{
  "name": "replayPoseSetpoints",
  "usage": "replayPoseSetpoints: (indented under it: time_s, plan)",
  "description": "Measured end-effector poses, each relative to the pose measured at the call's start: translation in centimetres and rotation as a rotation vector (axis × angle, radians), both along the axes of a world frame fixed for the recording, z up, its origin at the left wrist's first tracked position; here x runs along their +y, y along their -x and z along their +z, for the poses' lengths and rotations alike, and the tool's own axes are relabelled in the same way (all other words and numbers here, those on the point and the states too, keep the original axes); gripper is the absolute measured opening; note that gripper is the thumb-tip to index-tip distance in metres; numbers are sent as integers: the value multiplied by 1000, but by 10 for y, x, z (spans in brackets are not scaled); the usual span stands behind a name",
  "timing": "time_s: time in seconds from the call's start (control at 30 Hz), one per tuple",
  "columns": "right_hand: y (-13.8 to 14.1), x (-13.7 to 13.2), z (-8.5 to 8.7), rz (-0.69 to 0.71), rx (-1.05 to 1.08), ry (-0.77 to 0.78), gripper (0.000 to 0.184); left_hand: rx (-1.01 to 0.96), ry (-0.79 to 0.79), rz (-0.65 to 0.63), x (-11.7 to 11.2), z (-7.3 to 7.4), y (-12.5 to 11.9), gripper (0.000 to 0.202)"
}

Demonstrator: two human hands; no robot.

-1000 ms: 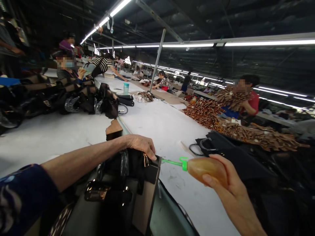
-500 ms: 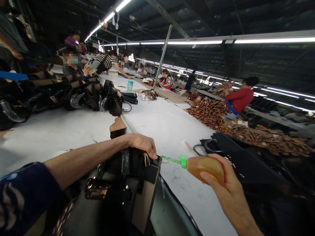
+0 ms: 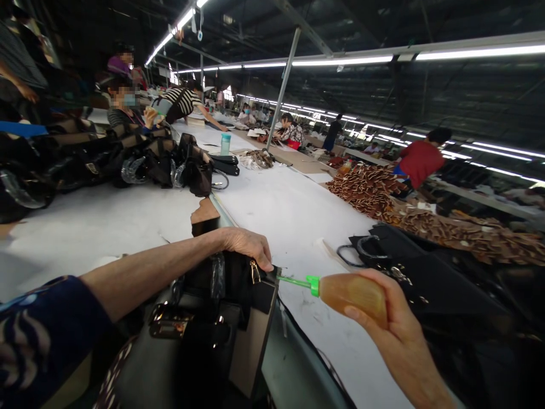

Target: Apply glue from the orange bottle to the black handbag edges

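My left hand (image 3: pixel 251 249) is closed on the upper corner of a black handbag (image 3: pixel 179 363), beside a gold zipper pull (image 3: pixel 255 271). The bag has a gold clasp on its front and a beige panel along its side. My right hand (image 3: pixel 395 312) is wrapped round a squeeze bottle (image 3: pixel 353 294) of amber liquid with a green cap. The bottle lies nearly level, and its thin green nozzle points left, its tip at the bag's edge close to my left thumb. Whether liquid comes out cannot be seen.
Black bags (image 3: pixel 145 153) are lined up at the left. Black bag pieces (image 3: pixel 430 272) lie at the right, before a heap of brown leather pieces (image 3: pixel 366 190). A teal bottle (image 3: pixel 225 144) stands farther along the white tabletop (image 3: pixel 281 199). Co-workers (image 3: pixel 421 159) are around the tables.
The nozzle tip sits slightly lower against the bag's edge, and the bottle has shifted a little left. My left hand keeps its hold. A co-worker in red has turned away.
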State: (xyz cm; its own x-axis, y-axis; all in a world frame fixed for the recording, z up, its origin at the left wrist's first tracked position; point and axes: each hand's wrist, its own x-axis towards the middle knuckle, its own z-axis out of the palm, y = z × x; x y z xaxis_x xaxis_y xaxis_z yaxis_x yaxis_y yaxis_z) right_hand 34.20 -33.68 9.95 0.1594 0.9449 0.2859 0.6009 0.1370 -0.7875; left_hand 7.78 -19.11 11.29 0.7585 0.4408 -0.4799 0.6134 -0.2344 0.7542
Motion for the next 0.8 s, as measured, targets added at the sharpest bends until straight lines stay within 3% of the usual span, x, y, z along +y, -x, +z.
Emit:
replayPoseSetpoints:
  time_s: [0.23,0.47,0.8]
  plan:
    - [-1,6,-2,-10,16,0,43,-19,30,12,1,-4,1,28]
    - [11,-5,4,-77,93,69,42,-13,19,5,1,-6,1,27]
    - [8,0,1,-56,74,26,43,2,14,5,-1,-6,0,29]
